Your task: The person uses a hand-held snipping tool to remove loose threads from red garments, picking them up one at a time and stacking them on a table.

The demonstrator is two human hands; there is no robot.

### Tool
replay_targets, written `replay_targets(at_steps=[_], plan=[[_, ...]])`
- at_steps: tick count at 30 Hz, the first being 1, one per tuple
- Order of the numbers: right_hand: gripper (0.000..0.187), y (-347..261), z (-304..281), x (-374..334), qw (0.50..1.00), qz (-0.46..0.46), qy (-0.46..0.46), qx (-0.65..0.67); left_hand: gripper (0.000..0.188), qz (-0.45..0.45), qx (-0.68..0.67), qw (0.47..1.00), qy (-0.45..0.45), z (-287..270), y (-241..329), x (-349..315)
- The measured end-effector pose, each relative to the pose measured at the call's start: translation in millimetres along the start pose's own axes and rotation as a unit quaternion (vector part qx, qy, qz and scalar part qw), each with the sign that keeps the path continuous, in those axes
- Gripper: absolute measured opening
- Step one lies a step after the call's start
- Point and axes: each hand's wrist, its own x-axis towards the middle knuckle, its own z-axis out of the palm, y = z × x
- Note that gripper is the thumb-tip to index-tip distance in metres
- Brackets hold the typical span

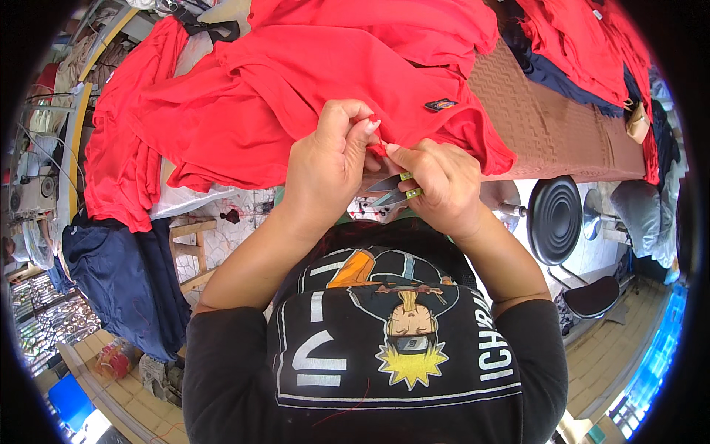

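Note:
A red garment (310,70) with a small dark patch (441,105) lies spread over the table, and its near edge is lifted between my hands. My left hand (325,159) is closed in a pinch on a small bit of that red cloth, thumb against fingertips. Close beside it, my right hand (444,181) pinches the same edge with thumb and forefinger. Thread snips (390,197) with yellow-green grips sit in the right palm, their two blades apart and pointing left, below the cloth. Any loose thread between the fingertips is too small to make out.
More red garments (573,48) are heaped at the far right on the brown table cover (569,122). Dark blue cloth (126,281) hangs at the left, near a wooden frame (194,251). A round black stool seat (555,220) stands to the right, below table height.

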Motion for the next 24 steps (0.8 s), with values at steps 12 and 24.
replay_targets(at_steps=[12, 24], plan=[[0.027, 25, -29, 20, 0.974, 0.106, -0.114, 0.163, 0.01, 0.208, 0.048, 0.976, 0.033, -3, -23, 5], [0.018, 22, -25, 25, 0.971, 0.105, -0.13, 0.172, 0.011, 0.229, 0.093, 0.969, 0.022, -4, -22, 5]])
